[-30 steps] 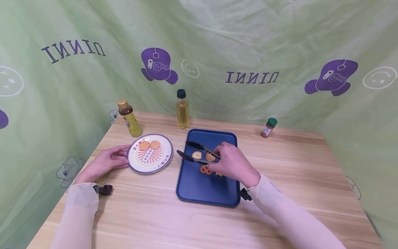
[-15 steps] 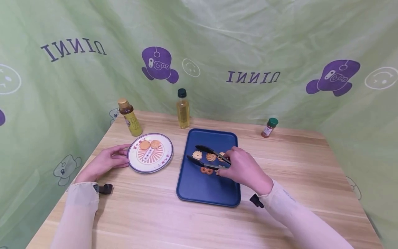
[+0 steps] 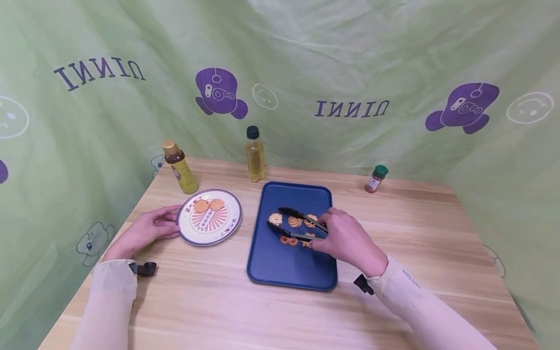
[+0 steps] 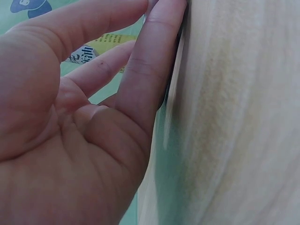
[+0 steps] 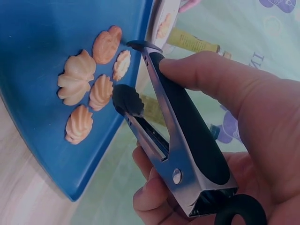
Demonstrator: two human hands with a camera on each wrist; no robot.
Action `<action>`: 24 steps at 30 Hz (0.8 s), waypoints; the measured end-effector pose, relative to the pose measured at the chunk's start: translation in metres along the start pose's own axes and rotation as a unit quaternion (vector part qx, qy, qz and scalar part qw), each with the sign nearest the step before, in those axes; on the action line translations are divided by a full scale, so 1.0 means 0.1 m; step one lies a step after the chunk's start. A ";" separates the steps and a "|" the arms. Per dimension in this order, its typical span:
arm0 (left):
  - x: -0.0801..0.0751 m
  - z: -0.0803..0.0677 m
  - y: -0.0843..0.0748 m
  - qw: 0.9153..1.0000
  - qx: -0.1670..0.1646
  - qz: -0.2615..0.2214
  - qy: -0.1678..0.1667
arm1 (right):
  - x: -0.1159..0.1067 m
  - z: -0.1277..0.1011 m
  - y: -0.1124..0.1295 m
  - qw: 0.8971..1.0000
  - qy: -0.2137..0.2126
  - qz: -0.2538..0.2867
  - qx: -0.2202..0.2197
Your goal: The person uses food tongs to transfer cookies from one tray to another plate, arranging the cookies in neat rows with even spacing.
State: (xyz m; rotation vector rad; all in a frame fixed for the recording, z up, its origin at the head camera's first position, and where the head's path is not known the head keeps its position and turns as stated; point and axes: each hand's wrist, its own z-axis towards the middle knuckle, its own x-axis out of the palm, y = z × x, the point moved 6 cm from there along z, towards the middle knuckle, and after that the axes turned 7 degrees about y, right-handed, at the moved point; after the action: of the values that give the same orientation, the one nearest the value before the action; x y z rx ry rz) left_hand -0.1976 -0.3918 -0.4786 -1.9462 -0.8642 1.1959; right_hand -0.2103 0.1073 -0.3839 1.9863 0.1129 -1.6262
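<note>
My right hand (image 3: 346, 239) grips black-and-steel tongs (image 3: 298, 223) over a blue tray (image 3: 288, 268). The tongs' jaws stand apart, one on each side of a swirl cookie (image 3: 294, 221). Several small cookies (image 5: 89, 89) lie in a cluster on the tray (image 5: 42, 51), and the tongs (image 5: 180, 140) hover just above them, holding nothing. My left hand (image 3: 150, 227) lies on the table with straight fingers against the rim of a striped round plate (image 3: 234, 221). The plate carries two cookies (image 3: 209, 205). The left wrist view shows only my palm and fingers (image 4: 145, 79).
A brown-capped bottle (image 3: 181, 167) stands behind the plate and an oil bottle (image 3: 254, 154) behind the tray. A small spice jar (image 3: 375, 179) sits at the back right. Green printed cloth closes in the wooden table (image 3: 437, 233) on three sides.
My right hand has drawn the tongs back to the right, from the tray's left side to over the cluster of cookies. The left hand and the plate have not moved.
</note>
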 end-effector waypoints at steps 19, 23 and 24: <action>0.02 -0.02 -0.01 1.000 0.018 0.008 0.000 | -0.03 0.03 0.00 1.000 -0.002 -0.008 -0.017; 0.00 -0.01 0.01 1.000 0.022 0.009 0.000 | -0.02 0.03 0.01 1.000 0.002 -0.010 -0.015; 0.00 -0.01 0.01 1.000 0.022 0.006 -0.001 | -0.02 0.04 0.01 1.000 0.003 -0.010 -0.013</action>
State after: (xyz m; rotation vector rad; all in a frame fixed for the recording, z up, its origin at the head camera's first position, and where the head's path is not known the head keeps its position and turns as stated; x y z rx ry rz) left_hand -0.1966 -0.3924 -0.4797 -1.9174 -0.8207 1.2134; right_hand -0.2137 0.1052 -0.3823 1.9766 0.1576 -1.6228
